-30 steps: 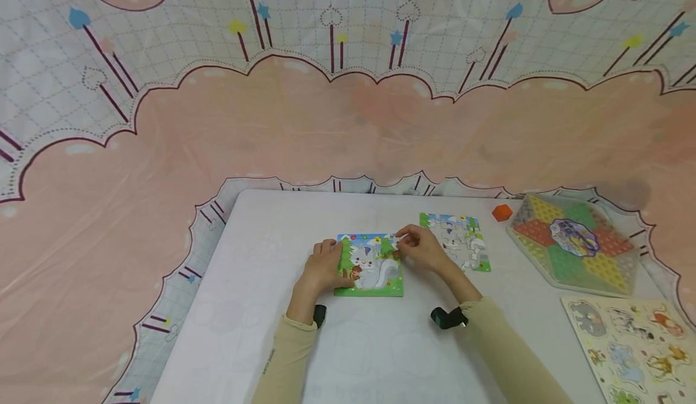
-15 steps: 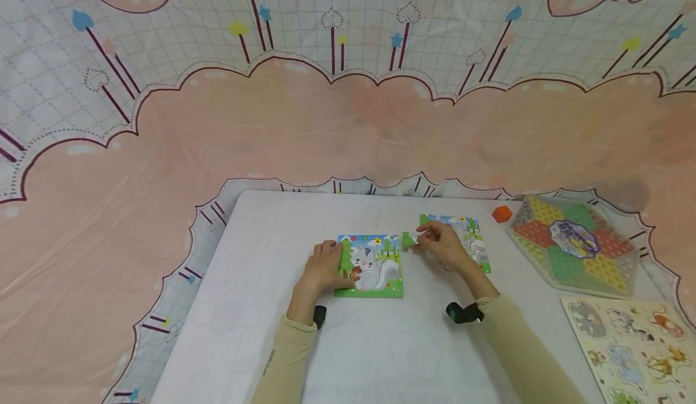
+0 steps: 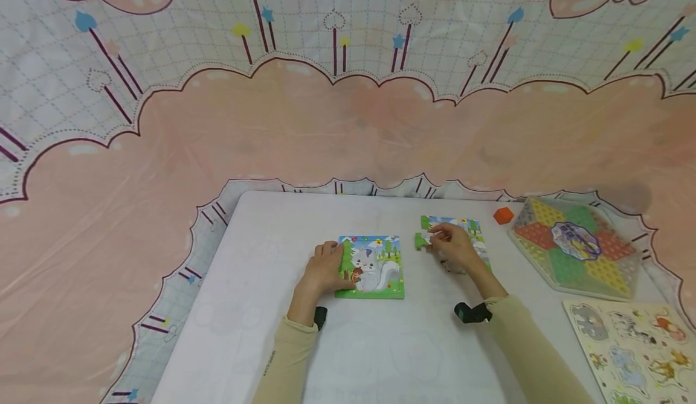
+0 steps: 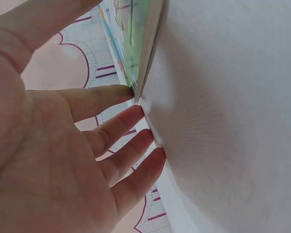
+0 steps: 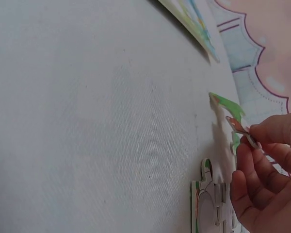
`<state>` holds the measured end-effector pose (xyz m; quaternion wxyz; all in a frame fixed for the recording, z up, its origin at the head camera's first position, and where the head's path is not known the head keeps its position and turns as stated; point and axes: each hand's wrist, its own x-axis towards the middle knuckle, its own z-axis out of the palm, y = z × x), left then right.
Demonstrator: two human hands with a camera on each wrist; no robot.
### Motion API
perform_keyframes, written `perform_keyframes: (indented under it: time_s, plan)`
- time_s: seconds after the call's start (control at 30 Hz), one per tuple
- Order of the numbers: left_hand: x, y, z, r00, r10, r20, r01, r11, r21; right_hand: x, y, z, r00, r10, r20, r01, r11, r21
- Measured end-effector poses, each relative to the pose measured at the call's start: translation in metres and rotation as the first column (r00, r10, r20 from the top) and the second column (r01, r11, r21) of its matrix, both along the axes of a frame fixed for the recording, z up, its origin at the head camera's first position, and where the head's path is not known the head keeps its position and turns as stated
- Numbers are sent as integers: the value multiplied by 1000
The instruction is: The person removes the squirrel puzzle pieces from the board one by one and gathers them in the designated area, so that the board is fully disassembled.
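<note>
My left hand (image 3: 321, 269) rests at the left side of a square squirrel picture board (image 3: 375, 274). Its thumb lies over the lower left part, while the fingers reach along the left edge. In the left wrist view the index fingertip touches the corner of the board (image 4: 139, 53), and the other fingers are extended against the tabletop. My right hand (image 3: 455, 248) pinches a small jigsaw piece (image 3: 419, 241), green with some white, between thumb and fingers. It is over the left part of a second squirrel jigsaw (image 3: 474, 229), hiding much of it. Loose-edged pieces (image 5: 208, 204) show below that hand in the right wrist view.
An orange block (image 3: 503, 215) lies near the far table edge. To its right is a hexagonal clear box (image 3: 565, 277) of coloured pieces. An animal peg-style board (image 3: 603, 343) lies at the near right. A patterned cloth (image 3: 348, 126) hangs behind the white table (image 3: 255, 229).
My right hand has moved right from the squirrel board's upper right edge to the second jigsaw, carrying the green piece. The left hand has stayed in place.
</note>
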<state>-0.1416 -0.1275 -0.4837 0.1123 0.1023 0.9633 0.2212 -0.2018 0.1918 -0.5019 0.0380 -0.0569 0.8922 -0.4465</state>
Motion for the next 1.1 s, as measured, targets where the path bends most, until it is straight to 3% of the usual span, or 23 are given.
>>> perform_keyframes:
  time_s: [0.3, 0.77, 1.1]
  plan:
    - [0, 2, -2, 1000, 0, 1, 0, 1000, 4, 0, 6, 3, 999, -37, 10, 37, 999, 28]
    - [1, 0, 0, 1000, -3, -6, 3, 1000, 1, -4, 9, 5, 990, -74, 123, 65, 995, 80]
    - [0, 0, 0, 1000, -2, -2, 2, 1000, 0, -2, 9, 6, 998, -27, 56, 20, 993, 115]
